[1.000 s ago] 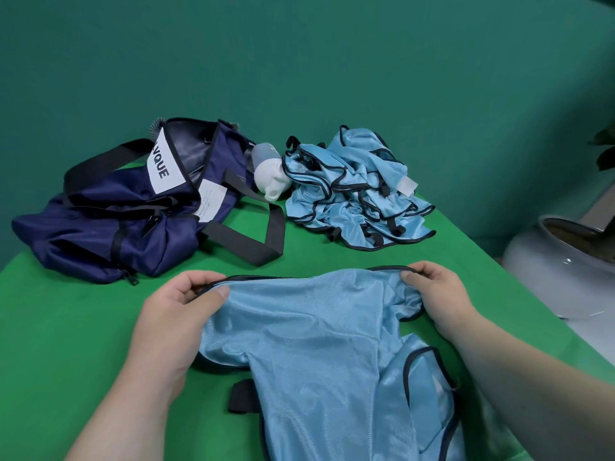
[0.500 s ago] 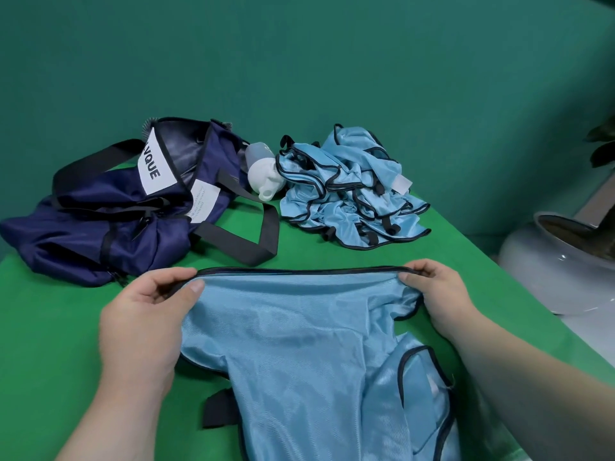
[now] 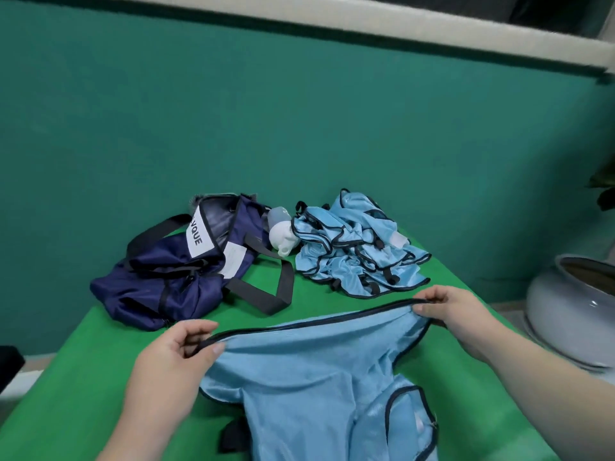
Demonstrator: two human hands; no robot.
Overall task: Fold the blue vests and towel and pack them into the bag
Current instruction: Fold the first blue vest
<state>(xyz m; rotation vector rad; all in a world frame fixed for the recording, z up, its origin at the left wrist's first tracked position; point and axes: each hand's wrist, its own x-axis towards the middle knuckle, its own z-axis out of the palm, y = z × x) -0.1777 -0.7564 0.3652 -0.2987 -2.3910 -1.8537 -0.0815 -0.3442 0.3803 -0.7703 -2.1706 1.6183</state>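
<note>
A light blue vest (image 3: pixel 309 371) with dark trim hangs stretched between my hands above the green table (image 3: pixel 80 377). My left hand (image 3: pixel 169 364) pinches the left end of its dark hem. My right hand (image 3: pixel 456 314) pinches the right end, held a little higher. Several more blue vests (image 3: pixel 352 251) lie crumpled in a heap at the back of the table. The navy bag (image 3: pixel 173 277) sits at the back left with its top open and its dark straps spread over the table. No towel is visible.
A white and grey bottle (image 3: pixel 281 227) lies between the bag and the heap of vests. A large grey ceramic pot (image 3: pixel 572 307) stands on the floor beyond the table's right edge. A teal wall runs close behind the table.
Both hands have lifted the vest's hem off the table, the right end higher, and the hem now sags slightly. The camera has tilted up and shows more of the wall.
</note>
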